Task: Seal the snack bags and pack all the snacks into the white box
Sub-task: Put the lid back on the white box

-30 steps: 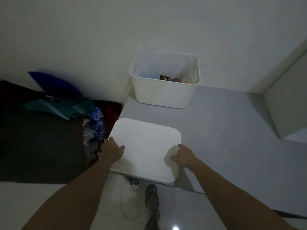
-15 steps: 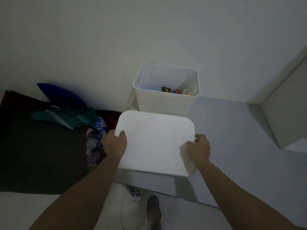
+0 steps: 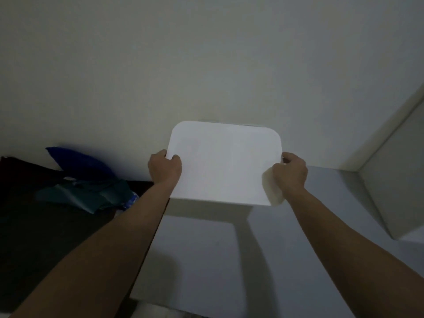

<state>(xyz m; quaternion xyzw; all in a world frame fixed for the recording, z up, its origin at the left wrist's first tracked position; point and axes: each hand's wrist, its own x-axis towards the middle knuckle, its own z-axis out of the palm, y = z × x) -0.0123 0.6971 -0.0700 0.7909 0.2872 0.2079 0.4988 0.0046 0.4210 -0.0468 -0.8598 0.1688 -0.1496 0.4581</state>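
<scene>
A flat white lid with rounded corners is held out over the far end of the grey table, close to the wall. My left hand grips its left edge and my right hand grips its right edge. The lid covers the white box almost completely; only a thin strip of its far rim shows above the lid. The snacks inside are hidden.
A pale wall rises behind the table. A white cabinet side stands at the right. Dark bedding with a blue pillow and teal cloth lies to the left of the table.
Both hands lifted the lid from the table's near edge and carried it forward over the white box, which it now covers. The camera tilted up; the floor dropped from view.
</scene>
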